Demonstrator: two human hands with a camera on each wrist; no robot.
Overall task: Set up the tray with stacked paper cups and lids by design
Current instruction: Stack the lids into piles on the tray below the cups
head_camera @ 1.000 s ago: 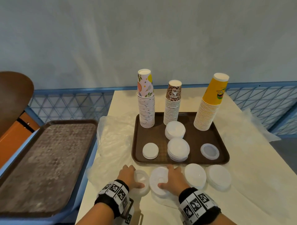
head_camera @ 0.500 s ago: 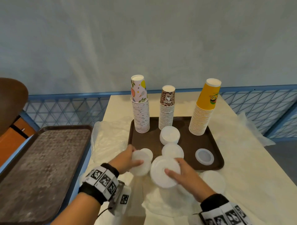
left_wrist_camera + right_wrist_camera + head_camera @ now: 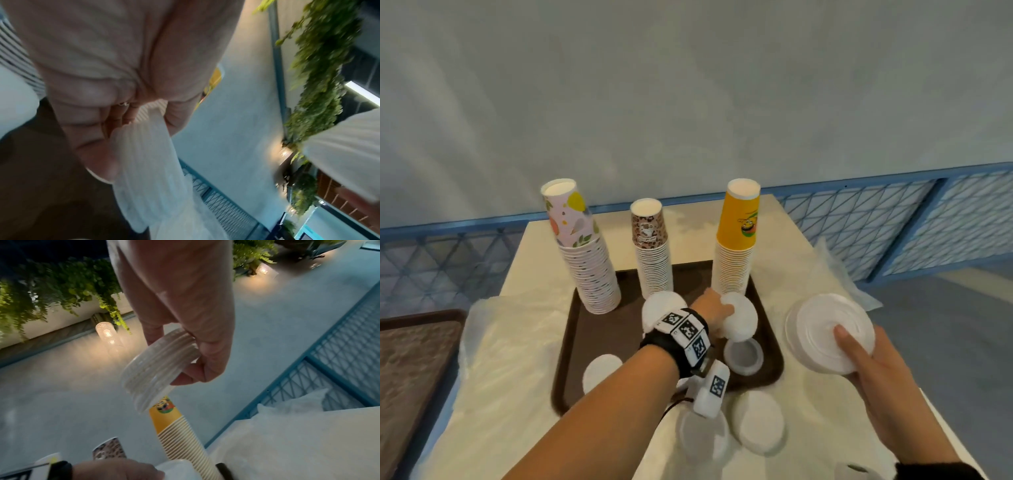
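Observation:
A brown tray (image 3: 571, 342) carries three upside-down cup stacks: floral (image 3: 585, 253), leopard-print (image 3: 652, 250) and yellow (image 3: 736, 246). My left hand (image 3: 722, 308) reaches across the tray and grips a small stack of white lids (image 3: 743, 317) just in front of the yellow cups; the left wrist view shows fingers and thumb curled round that stack (image 3: 148, 154). To the right of the tray, my right hand (image 3: 852, 353) holds a wider stack of lids (image 3: 825, 329) tilted above the table, thumb on top. In the right wrist view this stack (image 3: 156, 368) hangs above the yellow cups (image 3: 176, 434).
On the tray lie another lid stack (image 3: 659, 303), a single white lid (image 3: 601, 371) and a clear lid (image 3: 743, 356). More lids (image 3: 758, 421) sit on the plastic sheet at the table's front. A second tray (image 3: 410, 359) stands left; a blue mesh railing runs behind.
Both hands lifted lid stacks off the table's front edge. The left carried its stack over the tray toward the yellow cups; the right swung its wider stack out to the right.

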